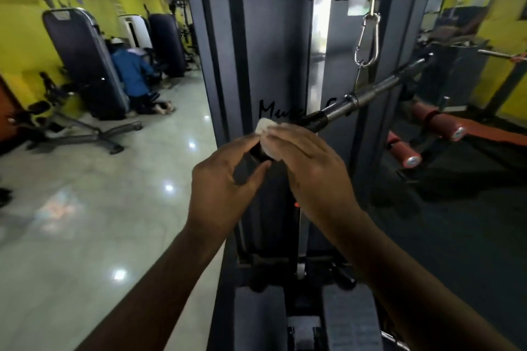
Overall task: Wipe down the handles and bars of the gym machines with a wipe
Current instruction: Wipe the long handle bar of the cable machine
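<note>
Now grips end of stiff hanging bar (370, 90) with left hand (222, 179), presses limp wipe (263, 125) on it with right hand (310, 165).

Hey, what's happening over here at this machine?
A person is wiping down gym equipment. Their left hand grips the near end of the black-gripped chrome bar, which hangs from a silver snap hook in front of the grey steel frame. Their right hand presses a small white wipe onto that end with fairly flat fingers. Farther back, a person in a blue top kneels by other machines.
</note>
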Motion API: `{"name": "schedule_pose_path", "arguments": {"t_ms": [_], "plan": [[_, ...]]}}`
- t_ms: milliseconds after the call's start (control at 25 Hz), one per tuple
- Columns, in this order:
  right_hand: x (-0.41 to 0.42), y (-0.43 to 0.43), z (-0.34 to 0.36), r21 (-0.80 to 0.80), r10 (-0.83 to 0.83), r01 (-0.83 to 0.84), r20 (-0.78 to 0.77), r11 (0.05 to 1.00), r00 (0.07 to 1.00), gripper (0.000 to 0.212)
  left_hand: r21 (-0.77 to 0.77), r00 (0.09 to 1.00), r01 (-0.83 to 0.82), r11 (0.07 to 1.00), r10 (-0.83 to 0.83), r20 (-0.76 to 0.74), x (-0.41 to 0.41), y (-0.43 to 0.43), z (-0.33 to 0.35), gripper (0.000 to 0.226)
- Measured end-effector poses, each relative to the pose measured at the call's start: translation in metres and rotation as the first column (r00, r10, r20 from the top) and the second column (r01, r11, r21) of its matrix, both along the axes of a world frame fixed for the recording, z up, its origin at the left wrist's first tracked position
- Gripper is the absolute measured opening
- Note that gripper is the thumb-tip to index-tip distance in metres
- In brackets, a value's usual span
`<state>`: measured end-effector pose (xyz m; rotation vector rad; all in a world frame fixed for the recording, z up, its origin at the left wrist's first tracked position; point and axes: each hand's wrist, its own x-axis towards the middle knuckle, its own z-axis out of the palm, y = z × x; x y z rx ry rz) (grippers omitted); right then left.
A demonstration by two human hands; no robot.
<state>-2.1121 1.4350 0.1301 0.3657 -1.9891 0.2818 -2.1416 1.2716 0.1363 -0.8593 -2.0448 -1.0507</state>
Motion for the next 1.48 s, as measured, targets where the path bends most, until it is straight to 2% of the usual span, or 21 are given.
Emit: {"name": "schedule_pose_path", "arguments": {"t_ms": [120, 160, 240, 280, 360, 400, 480, 520, 640, 720, 760, 800, 840, 920, 1000, 1040, 1080, 1240, 1360, 1400, 1480], "plan": [[0.001, 0.015, 0.005, -0.174, -0.057, 0.056, -0.006, 0.983, 0.998, 0.032, 0.019, 0.998, -0.056, 0.998, 0.056, -0.001, 0.002, 0.004, -0.007, 0.043], [0.000, 0.015, 0.005, -0.133, -0.043, 0.043, -0.003, 0.990, 0.999, 0.032, 0.013, 0.998, -0.058, 0.998, 0.058, -0.016, 0.002, 0.006, -0.009, 0.043], [-0.002, 0.012, -0.001, 0.049, -0.029, 0.028, 0.025, 0.998, 0.999, 0.033, -0.009, 0.997, -0.055, 0.998, 0.054, -0.063, 0.000, 0.009, -0.011, 0.043], [-0.004, 0.013, 0.000, 0.041, -0.044, 0.042, 0.034, 0.998, 0.998, 0.032, -0.014, 0.995, -0.054, 0.998, 0.053, -0.082, -0.002, 0.009, -0.013, 0.043], [-0.011, 0.023, 0.005, -0.131, -0.108, 0.108, 0.009, 0.986, 0.994, 0.028, -0.014, 0.995, -0.052, 0.999, 0.051, -0.083, -0.005, 0.010, -0.015, 0.043], [-0.013, 0.027, 0.008, -0.168, -0.131, 0.130, 0.007, 0.977, 0.991, 0.028, -0.015, 0.996, -0.047, 0.999, 0.046, -0.074, -0.007, 0.010, -0.017, 0.043], [-0.015, 0.024, 0.000, -0.089, -0.151, 0.155, 0.048, 0.984, 0.987, 0.027, -0.025, 0.997, -0.037, 0.999, 0.036, -0.069, -0.010, 0.011, -0.019, 0.044], [-0.016, 0.020, -0.004, -0.105, -0.142, 0.148, 0.059, 0.983, 0.988, 0.025, -0.031, 0.997, -0.027, 0.999, 0.025, -0.069, -0.013, 0.011, -0.019, 0.045], [-0.018, 0.019, -0.006, -0.412, -0.133, 0.162, 0.100, 0.896, 0.986, 0.023, -0.014, 0.998, 0.005, 1.000, -0.006, -0.063, -0.022, 0.009, -0.024, 0.044], [-0.020, 0.022, -0.005, -0.409, -0.216, 0.237, 0.096, 0.881, 0.972, 0.022, 0.005, 0.997, 0.031, 1.000, -0.030, -0.076, -0.028, 0.009, -0.027, 0.043], [-0.021, 0.022, -0.007, -0.463, -0.234, 0.245, 0.082, 0.852, 0.969, 0.020, 0.012, 0.996, 0.044, 0.999, -0.043, -0.076, -0.029, 0.009, -0.028, 0.043], [-0.022, 0.019, -0.009, -0.591, -0.229, 0.227, 0.073, 0.774, 0.971, 0.018, 0.021, 0.996, 0.059, 0.998, -0.058, -0.072, -0.031, 0.010, -0.029, 0.043], [-0.023, 0.012, -0.012, -0.747, -0.187, 0.175, 0.070, 0.641, 0.980, 0.016, 0.030, 0.995, 0.078, 0.997, -0.076, -0.071, -0.032, 0.010, -0.029, 0.042], [-0.026, -0.003, -0.014, -0.958, 0.001, -0.026, -0.026, 0.285, 1.000, 0.015, 0.034, 0.992, 0.096, 0.995, -0.093, -0.087, -0.033, 0.011, -0.030, 0.043], [-0.031, -0.013, -0.014, -0.968, 0.155, -0.232, -0.245, -0.097, 0.957, 0.021, 0.025, 0.990, 0.104, 0.994, -0.101, -0.097, -0.035, 0.012, -0.030, 0.043], [-0.031, -0.017, -0.013, -0.929, 0.182, -0.285, -0.330, -0.235, 0.926, 0.025, 0.022, 0.989, 0.109, 0.994, -0.107, -0.101, -0.036, 0.012, -0.031, 0.043], [-0.030, -0.022, -0.013, -0.897, 0.199, -0.307, -0.379, -0.317, 0.904, 0.027, 0.021, 0.988, 0.112, 0.994, -0.109, -0.107, -0.036, 0.012, -0.032, 0.043], [-0.024, -0.034, -0.010, -0.876, 0.329, -0.260, -0.405, -0.406, 0.853, 0.016, 0.037, 0.988, 0.076, 0.996, -0.070, -0.140, -0.038, 0.006, -0.028, 0.043], [-0.027, -0.039, -0.009, -0.818, 0.280, -0.305, -0.478, -0.488, 0.832, 0.026, 0.021, 0.988, 0.084, 0.996, -0.081, -0.129, -0.039, 0.004, -0.025, 0.043], [-0.028, -0.043, -0.010, -0.813, 0.295, -0.306, -0.489, -0.496, 0.821, 0.025, 0.007, 0.989, 0.074, 0.997, -0.073, -0.126, -0.039, 0.003, -0.025, 0.044], [-0.027, -0.053, -0.014, -0.855, 0.328, -0.276, -0.438, -0.438, 0.837, 0.016, -0.018, 0.990, 0.062, 0.998, -0.064, -0.129, -0.040, 0.003, -0.024, 0.043]]}}
